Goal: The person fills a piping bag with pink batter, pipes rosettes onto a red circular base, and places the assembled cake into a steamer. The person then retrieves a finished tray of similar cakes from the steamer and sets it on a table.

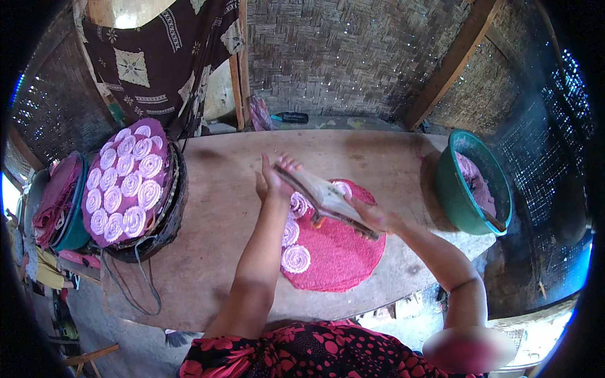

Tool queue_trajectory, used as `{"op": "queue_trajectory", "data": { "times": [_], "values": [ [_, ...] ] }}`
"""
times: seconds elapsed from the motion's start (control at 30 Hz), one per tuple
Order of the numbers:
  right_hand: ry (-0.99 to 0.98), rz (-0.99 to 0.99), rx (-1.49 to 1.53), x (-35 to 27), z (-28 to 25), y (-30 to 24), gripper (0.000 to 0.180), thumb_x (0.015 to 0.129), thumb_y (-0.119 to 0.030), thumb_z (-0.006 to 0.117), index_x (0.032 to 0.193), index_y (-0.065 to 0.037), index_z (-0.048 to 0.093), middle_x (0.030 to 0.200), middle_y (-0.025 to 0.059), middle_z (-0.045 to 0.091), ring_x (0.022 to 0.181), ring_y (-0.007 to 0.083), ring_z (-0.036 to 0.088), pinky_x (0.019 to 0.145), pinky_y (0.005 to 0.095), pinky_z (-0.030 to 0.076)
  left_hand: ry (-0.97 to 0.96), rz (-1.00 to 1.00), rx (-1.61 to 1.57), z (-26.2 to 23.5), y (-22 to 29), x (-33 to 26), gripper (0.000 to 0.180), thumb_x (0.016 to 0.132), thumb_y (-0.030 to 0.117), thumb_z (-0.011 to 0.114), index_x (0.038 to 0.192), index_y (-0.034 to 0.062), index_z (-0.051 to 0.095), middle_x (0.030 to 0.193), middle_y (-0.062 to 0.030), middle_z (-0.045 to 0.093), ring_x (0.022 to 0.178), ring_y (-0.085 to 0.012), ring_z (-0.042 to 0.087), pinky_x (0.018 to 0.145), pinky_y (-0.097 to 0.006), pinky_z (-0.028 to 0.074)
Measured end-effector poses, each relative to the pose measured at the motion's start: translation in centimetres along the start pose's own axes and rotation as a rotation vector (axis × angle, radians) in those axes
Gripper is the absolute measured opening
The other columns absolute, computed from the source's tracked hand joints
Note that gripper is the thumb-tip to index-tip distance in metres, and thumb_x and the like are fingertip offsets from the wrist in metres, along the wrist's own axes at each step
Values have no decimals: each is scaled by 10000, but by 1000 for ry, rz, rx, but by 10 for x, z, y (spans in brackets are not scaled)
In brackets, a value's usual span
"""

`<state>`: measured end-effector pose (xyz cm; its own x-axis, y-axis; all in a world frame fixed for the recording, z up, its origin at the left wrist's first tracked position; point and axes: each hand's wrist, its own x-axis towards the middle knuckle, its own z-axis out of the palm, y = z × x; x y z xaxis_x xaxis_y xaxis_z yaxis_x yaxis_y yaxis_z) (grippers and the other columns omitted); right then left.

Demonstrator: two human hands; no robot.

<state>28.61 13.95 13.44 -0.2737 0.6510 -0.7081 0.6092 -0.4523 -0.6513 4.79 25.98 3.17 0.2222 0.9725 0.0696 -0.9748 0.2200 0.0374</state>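
A wooden two-armed hand press [322,196] is held aslant above the table, gripped at its upper left end by my left hand [281,176] and at its lower right end by my right hand [370,216]. Below it lies a round red-pink cloth-like sheet [340,264]. Several pale pink dough swirls [296,258] run along the sheet's left edge and up to its far side; the press and my arms partly hide them. The near and right parts of the sheet's surface are bare red.
On the left, a round purple-pink sheet full of swirls [126,165] rests on a dark stack. Beside it stands a teal tub with folded pink cloths [57,201]. A green basin [450,195] of pinkish dough [476,183] sits at the wooden table's [214,170] right edge.
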Motion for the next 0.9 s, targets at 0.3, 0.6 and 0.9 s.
{"op": "queue_trajectory", "data": {
  "times": [0.3,0.6,0.9],
  "values": [
    [56,11,-134,-9,-8,-24,805,884,-776,243,895,-60,609,621,45,543,504,126,533,425,297,437,-51,87,-9,19,4,-4,457,930,563,443,678,183,410,559,75,322,530,-92,350,635,-275,330],
    [304,46,-214,-42,-4,-55,879,859,-796,288,799,16,620,557,42,506,452,132,502,392,300,392,91,38,-74,42,3,0,530,912,637,356,640,184,403,540,66,331,502,-106,342,611,-306,330],
    [308,69,-208,-51,0,-40,799,909,-710,358,791,29,637,529,65,525,432,140,521,384,303,409,-3,21,-89,46,-4,-11,511,921,601,328,616,194,381,501,72,277,462,-97,288,558,-290,304]
  ]
}}
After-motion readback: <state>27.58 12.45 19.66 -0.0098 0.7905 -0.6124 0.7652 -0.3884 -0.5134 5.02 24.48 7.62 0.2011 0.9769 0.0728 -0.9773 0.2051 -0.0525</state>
